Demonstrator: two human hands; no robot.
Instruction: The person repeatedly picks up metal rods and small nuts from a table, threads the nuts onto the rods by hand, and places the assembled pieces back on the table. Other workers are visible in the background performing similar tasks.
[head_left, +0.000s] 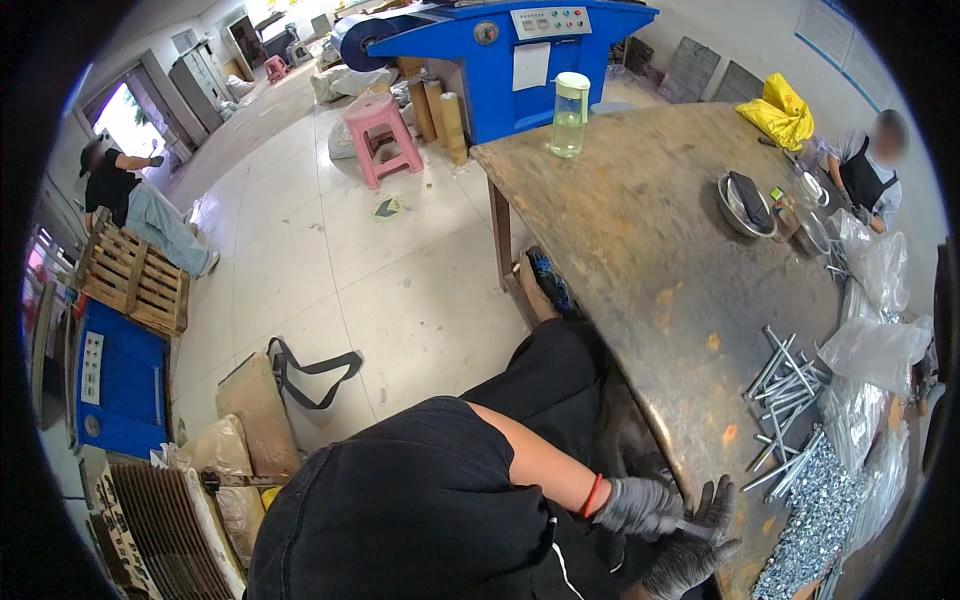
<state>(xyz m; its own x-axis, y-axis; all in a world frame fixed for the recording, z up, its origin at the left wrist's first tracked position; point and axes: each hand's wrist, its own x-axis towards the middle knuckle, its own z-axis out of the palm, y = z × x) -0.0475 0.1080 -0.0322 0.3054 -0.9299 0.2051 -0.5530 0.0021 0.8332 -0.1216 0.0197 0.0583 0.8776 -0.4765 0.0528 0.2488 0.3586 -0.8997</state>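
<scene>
My left hand (pixel 640 509), in a grey glove with a red band at the wrist, reaches across beside the table's near edge. Its fingers are curled and meet the palm side of my right hand (pixel 685 562); whether they pinch a small thing or the glove itself I cannot make out. The right hand, also in a grey glove, has its fingers stretched and spread. Just to the right, on the worn tabletop (pixel 640 230), lie a pile of long silver bolts (pixel 785 400) and a heap of small shiny metal fasteners (pixel 815 510).
Clear plastic bags (pixel 875 350) lie along the table's right side. Farther off are a metal bowl (pixel 745 205) with a dark object, a lidded bottle (pixel 570 115) and a yellow bag (pixel 780 112). One person (pixel 868 175) sits across the table; another (pixel 135 205) stands by a wooden pallet (pixel 130 275).
</scene>
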